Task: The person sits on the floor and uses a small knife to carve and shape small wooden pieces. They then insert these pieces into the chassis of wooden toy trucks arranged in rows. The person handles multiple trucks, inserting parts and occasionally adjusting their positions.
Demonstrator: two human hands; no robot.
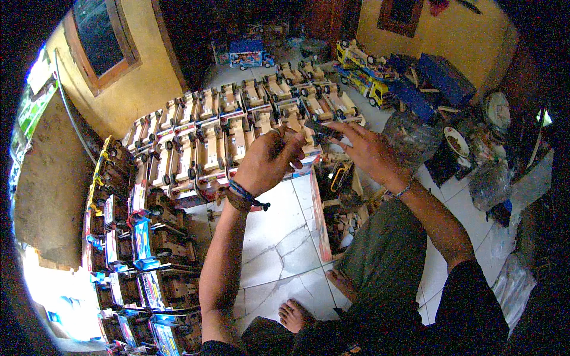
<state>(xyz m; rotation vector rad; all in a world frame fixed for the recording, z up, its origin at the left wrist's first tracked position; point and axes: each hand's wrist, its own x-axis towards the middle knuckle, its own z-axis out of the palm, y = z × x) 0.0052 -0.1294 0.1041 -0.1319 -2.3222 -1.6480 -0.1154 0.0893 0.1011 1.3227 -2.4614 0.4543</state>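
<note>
In front of me my left hand (274, 159) is raised with its fingers curled in and their tips near each other. Whatever those fingers may hold is too small to make out. Just right of it, my right hand (373, 155) pinches a small dark flat piece (323, 130) between thumb and fingers. One end of that piece points toward the left hand; a gap shows between the two hands. Behind and below them stand rows of wooden toy trucks (215, 147), turned with their undersides up and black wheels showing.
More toy trucks with blue and white sides (142, 243) line the left. An open box (322, 228) of small parts and tools sits by my leg. Finished-looking yellow trucks (363, 80), dark blue truck bodies (445, 80) and plastic bags (412, 136) lie right. White cracked tiles (276, 231) cover the floor.
</note>
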